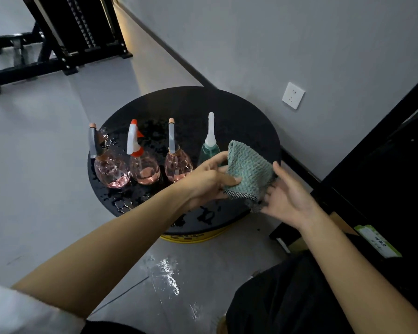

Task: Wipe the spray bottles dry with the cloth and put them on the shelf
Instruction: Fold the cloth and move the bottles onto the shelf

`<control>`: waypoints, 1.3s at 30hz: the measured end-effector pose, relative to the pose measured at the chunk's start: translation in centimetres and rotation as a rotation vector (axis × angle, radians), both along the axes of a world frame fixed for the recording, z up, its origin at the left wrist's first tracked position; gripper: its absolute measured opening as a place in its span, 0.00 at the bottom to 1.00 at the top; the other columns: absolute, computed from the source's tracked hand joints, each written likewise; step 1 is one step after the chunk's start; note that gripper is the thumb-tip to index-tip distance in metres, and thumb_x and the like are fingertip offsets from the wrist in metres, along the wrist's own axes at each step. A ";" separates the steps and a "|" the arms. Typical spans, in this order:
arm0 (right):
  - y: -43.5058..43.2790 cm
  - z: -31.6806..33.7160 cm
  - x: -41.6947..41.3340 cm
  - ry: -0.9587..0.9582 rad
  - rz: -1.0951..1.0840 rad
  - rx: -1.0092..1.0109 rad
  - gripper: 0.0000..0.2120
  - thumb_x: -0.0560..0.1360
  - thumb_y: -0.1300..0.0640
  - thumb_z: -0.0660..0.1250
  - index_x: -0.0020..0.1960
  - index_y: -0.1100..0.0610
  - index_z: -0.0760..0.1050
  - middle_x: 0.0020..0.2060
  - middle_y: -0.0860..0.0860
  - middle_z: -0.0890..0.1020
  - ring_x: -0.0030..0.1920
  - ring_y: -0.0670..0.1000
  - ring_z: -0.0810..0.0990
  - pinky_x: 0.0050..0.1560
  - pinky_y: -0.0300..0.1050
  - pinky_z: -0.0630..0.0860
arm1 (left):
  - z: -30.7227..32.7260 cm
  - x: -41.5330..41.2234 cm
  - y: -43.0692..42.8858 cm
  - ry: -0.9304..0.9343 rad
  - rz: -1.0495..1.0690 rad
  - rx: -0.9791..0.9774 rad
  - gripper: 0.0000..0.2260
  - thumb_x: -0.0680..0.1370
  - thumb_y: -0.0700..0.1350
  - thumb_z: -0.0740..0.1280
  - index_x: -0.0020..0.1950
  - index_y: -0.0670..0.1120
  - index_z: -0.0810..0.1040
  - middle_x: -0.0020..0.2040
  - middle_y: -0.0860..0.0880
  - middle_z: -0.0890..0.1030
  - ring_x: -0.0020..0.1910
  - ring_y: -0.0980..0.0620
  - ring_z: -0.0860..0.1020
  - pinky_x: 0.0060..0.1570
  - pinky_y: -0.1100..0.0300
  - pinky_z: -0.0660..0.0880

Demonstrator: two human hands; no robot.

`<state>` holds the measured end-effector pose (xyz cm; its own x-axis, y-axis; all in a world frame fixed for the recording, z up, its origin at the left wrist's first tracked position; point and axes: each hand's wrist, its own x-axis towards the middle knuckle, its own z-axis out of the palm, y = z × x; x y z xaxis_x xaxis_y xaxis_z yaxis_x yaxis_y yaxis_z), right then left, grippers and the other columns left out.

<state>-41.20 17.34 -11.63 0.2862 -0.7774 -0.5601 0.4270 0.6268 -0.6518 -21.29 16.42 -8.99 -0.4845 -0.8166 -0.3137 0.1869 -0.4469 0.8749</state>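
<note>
Now L hand [209, 183] holds cloth [247, 171].

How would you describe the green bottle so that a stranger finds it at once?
Look at the round black table by the wall. Four spray bottles stand in a row; take the rightmost, the green bottle, beside the cloth. It alone is green with a white nozzle; the others are pink.

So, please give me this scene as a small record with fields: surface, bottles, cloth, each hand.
surface: round black table, wet with droplets
bottles: three pink spray bottles and one green spray bottle, upright in a row
cloth: green cloth, held up in front of the green bottle
left hand: pinching the cloth
right hand: open, fingers at the cloth's lower edge
</note>
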 end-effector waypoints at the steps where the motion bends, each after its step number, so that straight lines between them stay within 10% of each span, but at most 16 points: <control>1: -0.8 -0.4 -0.6 -0.002 -0.011 -0.014 0.24 0.72 0.46 0.66 0.63 0.57 0.75 0.57 0.57 0.82 0.56 0.56 0.81 0.55 0.52 0.77 | -0.9 -0.3 -0.7 -0.026 0.016 0.016 0.23 0.74 0.27 0.64 0.63 0.49 0.74 0.50 0.47 0.83 0.52 0.46 0.81 0.59 0.43 0.74; 6: -4.6 -3.3 -2.7 0.294 -0.063 -0.083 0.19 0.74 0.61 0.68 0.65 0.62 0.75 0.59 0.59 0.81 0.57 0.57 0.81 0.51 0.50 0.81 | -5.7 -2.2 -4.0 -0.166 0.131 0.111 0.25 0.72 0.25 0.65 0.59 0.53 0.74 0.53 0.44 0.82 0.56 0.40 0.79 0.55 0.40 0.77; 12: -7.4 -7.0 -3.2 0.691 -0.095 -0.208 0.10 0.76 0.66 0.67 0.57 0.63 0.78 0.50 0.57 0.82 0.41 0.47 0.81 0.36 0.34 0.80 | -9.7 -4.9 -6.5 -0.414 0.231 0.003 0.33 0.70 0.26 0.68 0.70 0.50 0.68 0.56 0.42 0.79 0.53 0.45 0.79 0.37 0.59 0.77; 20: -9.8 -10.1 -3.1 0.789 -0.076 -0.206 0.14 0.76 0.69 0.65 0.61 0.66 0.76 0.52 0.56 0.81 0.50 0.53 0.80 0.50 0.43 0.77 | -14.0 -6.7 -8.2 -0.519 0.401 -0.046 0.31 0.72 0.27 0.66 0.72 0.46 0.66 0.55 0.52 0.77 0.48 0.58 0.77 0.48 0.58 0.79; 30: -10.8 -11.2 -3.2 1.065 0.016 -0.232 0.18 0.76 0.66 0.67 0.65 0.61 0.74 0.60 0.55 0.79 0.60 0.54 0.77 0.59 0.44 0.72 | -15.7 -5.8 -7.3 -0.635 0.290 -0.135 0.33 0.71 0.30 0.67 0.75 0.45 0.65 0.70 0.47 0.73 0.68 0.51 0.72 0.68 0.56 0.70; 39: -10.5 -8.7 1.7 1.263 0.072 -0.595 0.13 0.77 0.60 0.66 0.62 0.57 0.76 0.60 0.53 0.76 0.61 0.51 0.75 0.60 0.40 0.69 | -10.8 -2.2 -4.6 -0.590 0.734 -0.500 0.13 0.73 0.29 0.62 0.49 0.45 0.77 0.44 0.52 0.79 0.41 0.60 0.76 0.44 0.69 0.73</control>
